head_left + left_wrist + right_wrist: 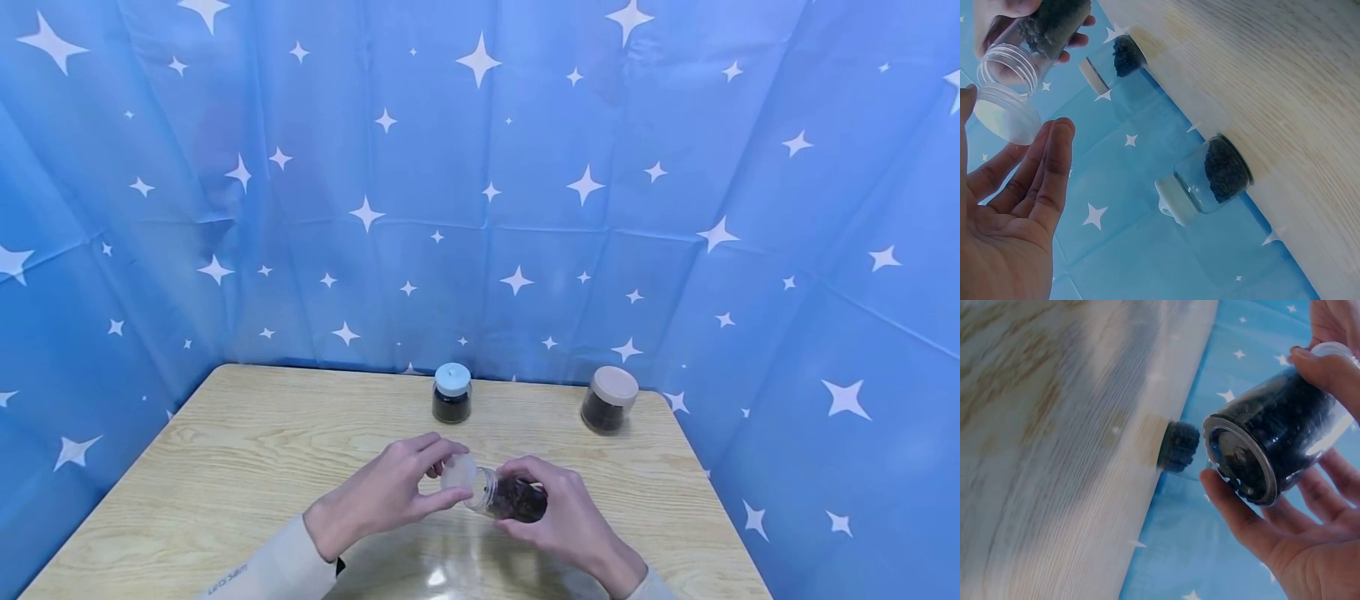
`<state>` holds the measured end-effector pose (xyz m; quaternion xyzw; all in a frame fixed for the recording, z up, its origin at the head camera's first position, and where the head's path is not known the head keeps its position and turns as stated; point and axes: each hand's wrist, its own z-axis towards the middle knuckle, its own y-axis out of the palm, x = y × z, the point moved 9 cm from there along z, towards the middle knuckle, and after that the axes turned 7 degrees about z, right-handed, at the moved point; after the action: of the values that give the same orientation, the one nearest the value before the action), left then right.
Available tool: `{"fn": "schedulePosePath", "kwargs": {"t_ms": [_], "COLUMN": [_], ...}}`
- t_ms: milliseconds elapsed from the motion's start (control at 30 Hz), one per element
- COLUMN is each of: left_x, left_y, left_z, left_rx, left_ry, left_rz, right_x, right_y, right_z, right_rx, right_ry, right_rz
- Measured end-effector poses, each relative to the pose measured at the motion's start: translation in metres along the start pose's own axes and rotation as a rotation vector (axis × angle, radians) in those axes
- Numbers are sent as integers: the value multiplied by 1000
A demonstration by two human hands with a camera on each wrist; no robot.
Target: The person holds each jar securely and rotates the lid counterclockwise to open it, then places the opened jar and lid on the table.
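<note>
My right hand (566,512) grips a clear jar (517,498) of dark, lumpy contents, tilted on its side with its threaded mouth toward my left hand. In the right wrist view, the base of this jar (1241,459) faces the camera. My left hand (397,487) pinches a translucent white lid (458,472) by its edge between thumb and fingers. From the left wrist view, the lid (1007,115) stands at an angle right at the jar's mouth, which is uncovered; whether lid and rim touch I cannot tell.
Near the table's back edge stands a small jar with a light blue lid (452,379) and dark contents. Further right is a wider jar with a beige lid (615,385). A wood-grain table (247,442) lies below, and a blue star-patterned curtain (420,167) surrounds it.
</note>
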<state>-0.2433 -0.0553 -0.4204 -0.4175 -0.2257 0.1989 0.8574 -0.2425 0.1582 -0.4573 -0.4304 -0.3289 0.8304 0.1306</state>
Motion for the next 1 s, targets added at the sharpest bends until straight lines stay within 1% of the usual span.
{"fn": "schedulePosePath", "kwargs": {"t_ms": [233,400,800,1000], "left_x": [-7,-13,-37,-53], "left_y": [0,-2,2,2], "left_z": [-4,-7,-19,-28], "left_rx": [-6,-13,-69,-103], "left_ry": [-43,-82,-238,-341], "left_rz": [5,37,30,27], "right_x": [2,3,3,1], "right_y": [-3,-5,-8,-9], "right_z": [-2,-4,-7,-9], "right_rx": [15,21,39,53], "right_ry": [11,15,5,-12], "right_rz": [9,6,6,16]}}
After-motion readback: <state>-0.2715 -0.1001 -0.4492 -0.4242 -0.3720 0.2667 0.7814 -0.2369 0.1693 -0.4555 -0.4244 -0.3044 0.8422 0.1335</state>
